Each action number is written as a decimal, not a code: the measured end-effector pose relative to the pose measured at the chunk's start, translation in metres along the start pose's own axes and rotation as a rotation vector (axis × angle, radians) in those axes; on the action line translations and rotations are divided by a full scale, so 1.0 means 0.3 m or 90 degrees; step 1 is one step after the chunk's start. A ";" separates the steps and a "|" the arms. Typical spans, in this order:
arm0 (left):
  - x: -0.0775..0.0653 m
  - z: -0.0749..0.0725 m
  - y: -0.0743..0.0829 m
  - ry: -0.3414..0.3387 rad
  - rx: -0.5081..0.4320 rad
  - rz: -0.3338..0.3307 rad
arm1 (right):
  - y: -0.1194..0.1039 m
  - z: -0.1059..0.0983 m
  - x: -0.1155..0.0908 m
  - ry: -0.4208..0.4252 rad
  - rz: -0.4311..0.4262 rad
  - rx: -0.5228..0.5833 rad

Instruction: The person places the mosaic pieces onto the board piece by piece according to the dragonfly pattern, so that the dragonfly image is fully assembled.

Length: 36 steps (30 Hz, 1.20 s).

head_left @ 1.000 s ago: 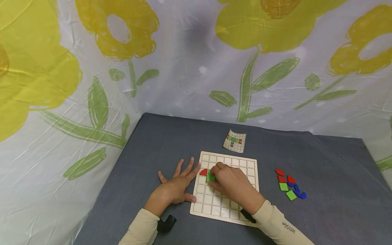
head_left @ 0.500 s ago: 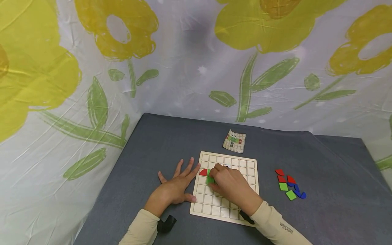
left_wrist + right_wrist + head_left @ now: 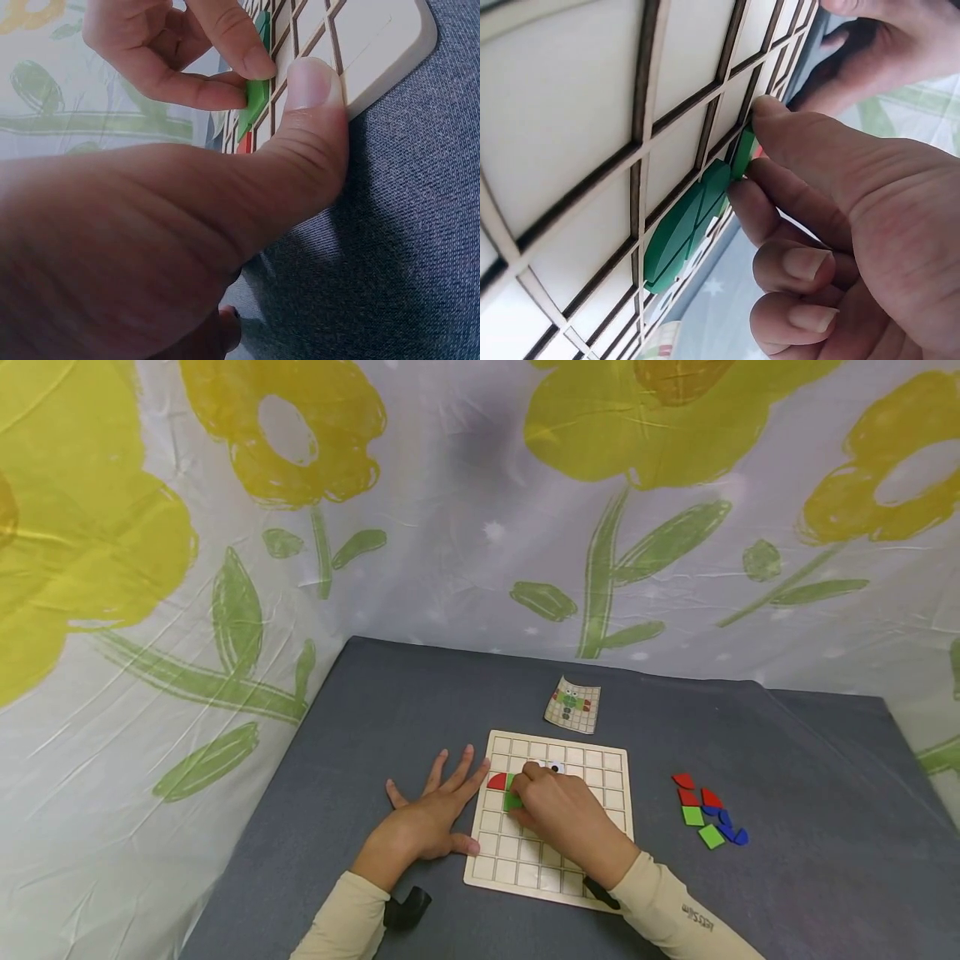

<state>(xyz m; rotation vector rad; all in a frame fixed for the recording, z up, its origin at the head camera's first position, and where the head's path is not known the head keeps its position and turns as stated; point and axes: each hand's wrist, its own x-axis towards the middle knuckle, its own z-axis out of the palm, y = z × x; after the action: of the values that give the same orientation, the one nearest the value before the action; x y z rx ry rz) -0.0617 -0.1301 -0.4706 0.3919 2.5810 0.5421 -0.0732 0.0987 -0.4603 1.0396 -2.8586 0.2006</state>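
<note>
A pale wooden grid board (image 3: 517, 875) lies on the dark cloth. My right hand (image 3: 566, 817) pinches a light green square tile (image 3: 513, 802) between thumb and fingers, low over the grid at the board's left side. Beside that tile sits a red quarter-round piece (image 3: 497, 782). Dark green rounded pieces (image 3: 688, 229) lie in the grid just beyond my right fingertips in the right wrist view; in the head view the hand hides them. My left hand (image 3: 420, 832) is spread flat at the left edge, its thumb (image 3: 311, 94) pressing on the board's border.
Loose red pieces (image 3: 687, 797), green squares (image 3: 693, 816) and several blue pieces (image 3: 741, 837) lie on the cloth to the right. A small picture card (image 3: 573, 706) lies behind the board. A round eye piece (image 3: 555, 768) sits on the grid behind my right knuckles.
The green tile has tipped down toward the grid under my right fingers. My right hand has shifted slightly, and the eye piece shows behind it. My left hand stays in place.
</note>
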 end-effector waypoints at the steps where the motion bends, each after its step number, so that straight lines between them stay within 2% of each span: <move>1: -0.001 -0.001 0.001 -0.001 0.000 0.000 | -0.001 -0.001 0.000 0.000 -0.001 0.000; 24: -0.015 -0.022 0.031 -0.014 0.015 -0.014 | 0.002 -0.006 -0.010 0.001 0.010 -0.012; 30: -0.015 -0.023 0.028 -0.014 0.013 -0.016 | 0.029 -0.023 -0.024 0.006 0.042 0.017; 36: -0.017 -0.023 0.031 -0.015 0.012 -0.018 | 0.090 -0.046 -0.062 0.023 0.084 0.051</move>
<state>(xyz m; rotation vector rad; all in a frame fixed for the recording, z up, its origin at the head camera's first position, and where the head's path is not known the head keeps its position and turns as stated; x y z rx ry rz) -0.0592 -0.1257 -0.4589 0.3649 2.5674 0.5009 -0.0758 0.1332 -0.4517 0.8499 -2.9101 0.3432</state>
